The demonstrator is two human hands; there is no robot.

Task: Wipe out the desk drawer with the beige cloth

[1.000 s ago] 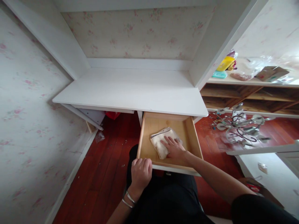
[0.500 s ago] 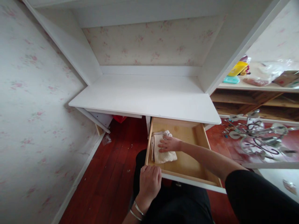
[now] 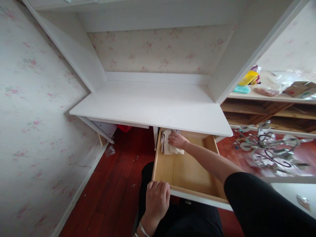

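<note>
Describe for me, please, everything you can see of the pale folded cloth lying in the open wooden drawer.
The pale folded cloth is off-white, soft fabric, with a darker line showing along its left edge. It lies crumpled and flat on the floor of the open light-wood drawer, in the far left corner, partly under the front edge of the white desk top. The right hand rests on top of it, palm down. The left hand grips the drawer's front edge, away from the cloth.

The white surface (image 3: 153, 107) overhangs the back of the open drawer (image 3: 187, 171), close above the right-hand fingers (image 3: 172, 140) and the cloth (image 3: 168, 148) under them. Nearer than those fingers the drawer floor lies bare between its side walls. The left-hand fingers (image 3: 158, 187) cover the front rim's left end.
</note>
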